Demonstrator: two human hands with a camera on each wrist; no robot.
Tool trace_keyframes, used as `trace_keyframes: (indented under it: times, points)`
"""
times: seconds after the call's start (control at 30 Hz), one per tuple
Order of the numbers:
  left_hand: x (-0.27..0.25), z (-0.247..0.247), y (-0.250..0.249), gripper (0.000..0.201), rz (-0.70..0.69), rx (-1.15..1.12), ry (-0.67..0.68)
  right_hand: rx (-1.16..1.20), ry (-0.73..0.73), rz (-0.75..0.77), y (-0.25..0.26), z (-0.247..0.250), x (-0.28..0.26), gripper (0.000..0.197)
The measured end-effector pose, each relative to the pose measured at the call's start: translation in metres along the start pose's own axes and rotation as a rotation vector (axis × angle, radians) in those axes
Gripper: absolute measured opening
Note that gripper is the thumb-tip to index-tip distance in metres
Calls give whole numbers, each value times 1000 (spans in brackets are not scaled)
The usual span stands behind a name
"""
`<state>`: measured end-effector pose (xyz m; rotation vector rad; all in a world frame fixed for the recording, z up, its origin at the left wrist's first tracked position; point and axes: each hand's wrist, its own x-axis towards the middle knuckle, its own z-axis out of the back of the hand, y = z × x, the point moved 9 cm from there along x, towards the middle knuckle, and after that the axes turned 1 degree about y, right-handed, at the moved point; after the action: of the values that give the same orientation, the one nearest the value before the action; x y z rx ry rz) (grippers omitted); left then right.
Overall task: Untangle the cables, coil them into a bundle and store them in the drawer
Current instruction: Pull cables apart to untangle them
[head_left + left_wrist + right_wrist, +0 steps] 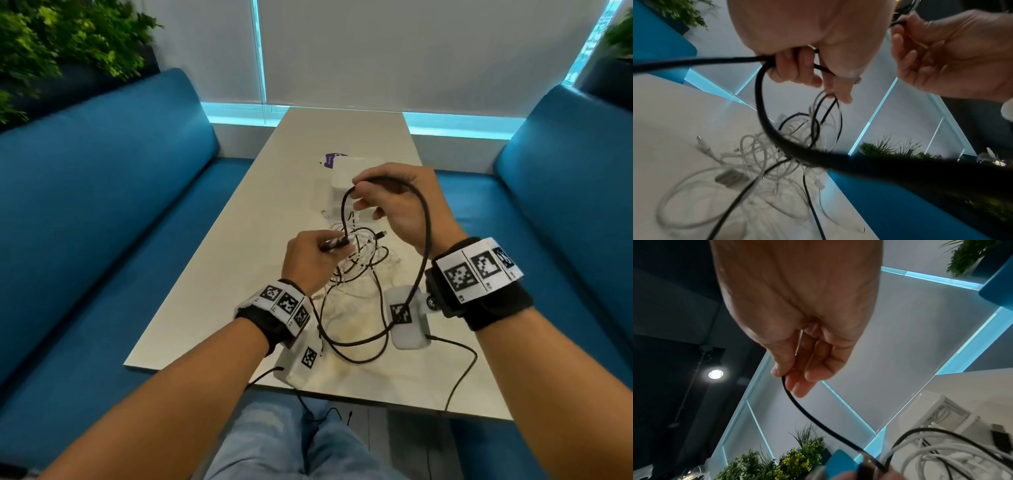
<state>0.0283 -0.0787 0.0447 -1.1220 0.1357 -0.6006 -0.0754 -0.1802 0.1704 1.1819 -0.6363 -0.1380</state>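
1. At my far left a blue bench seat point(102, 192) runs along the long left edge of the pale table point(239, 274); the strip of tabletop between that edge and the cables lies bare.
2. My left hand point(308, 260) hovers above the table's middle, wrist low and knuckles up, fingers curled round one end of the thick black cable point(423, 246). In the left wrist view the cable passes through my closed fingers point(795, 68) and sweeps down in a wide bend.
3. Just under and beyond that hand sits the tangle of white and black cables point(359, 260), heaped on the tabletop, loops crossing one another; a white plug end point(702, 144) sticks out to one side.
4. Behind the tangle stands a white drawer box point(342, 178), near the table's centre line, with open tabletop behind it up to the window.
5. My right hand point(397, 202) is raised higher than the left, in front of the box, thumb and fingertips pinching the top of the black cable's loop; the cable hangs from my fingertips point(797, 386).
6. The loop drops past my right wrist and lies on the table close to the near edge.
7. A second blue bench point(561, 192) flanks the right edge.
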Motion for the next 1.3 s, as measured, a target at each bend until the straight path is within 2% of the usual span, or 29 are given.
trace_keyframes:
  times: [0.1,0.27,0.33,0.4,0.47,0.53,0.63,0.67,0.8,0.87,0.97,1.07,1.1,1.17,1.2,1.3]
  points:
    - [-4,-12,-1,20,2,-1,35,40,2,12,6,-3,-2,10]
    - [-1,-13,-3,27,4,-39,-22,83,15,-14,-1,1,-10,14]
    - [-1,-7,-10,22,-57,-43,-71,92,-8,-24,-6,4,-12,15]
    - [-1,-1,-16,27,-171,-16,-124,89,-55,-28,-10,10,-12,13]
    - [0,-2,-14,29,-204,14,-127,92,-96,-35,-14,16,-12,13]
    - [4,-6,-5,27,-160,77,-98,98,-95,-31,-15,17,-12,14]
    - [4,-11,0,10,-56,116,-43,112,-32,4,-7,8,-15,14]
    - [3,-11,-2,12,-40,120,-32,129,-13,16,-4,4,-16,15]
    - [-8,-24,-18,27,-96,241,65,210,17,24,-1,2,-15,14]
    - [-10,-32,-20,28,-103,223,100,202,23,18,-3,4,-14,14]
    - [-9,-43,-21,22,-122,165,141,189,30,-9,-9,6,-15,17]
    - [-11,-53,-24,8,-142,140,212,183,35,-23,-12,9,-17,17]
    - [-11,-55,-22,4,-125,109,222,177,32,-20,-13,11,-18,17]
    - [-8,-53,-14,14,-55,-9,188,146,5,-32,-23,17,-18,17]
    - [-5,-51,-11,11,-30,-49,165,99,-16,-51,-35,20,-19,19]
    - [0,-45,-4,15,-47,-40,122,-208,20,-153,-84,16,-29,16]
